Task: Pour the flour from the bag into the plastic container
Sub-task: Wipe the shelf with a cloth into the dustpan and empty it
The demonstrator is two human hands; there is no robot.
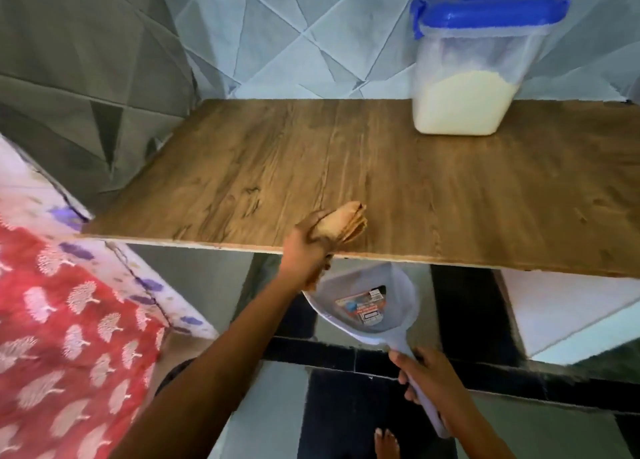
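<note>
The clear plastic container (467, 87) with a blue lid stands shut at the back right of the wooden table (381, 167), about half full of pale flour. My left hand (304, 247) rests at the table's front edge, closed on a folded brown paper wad (343, 224) that may be the empty bag. Below the edge, my right hand (426, 379) grips the handle of a pale lilac dustpan (363, 306) held under the table's rim. A printed label lies in the pan.
A tiled wall rises behind the table. A red and white patterned cloth (69, 337) covers something at the left. A white box (571, 313) sits under the table at right. The floor has black and grey tiles, and my foot (386, 441) shows below.
</note>
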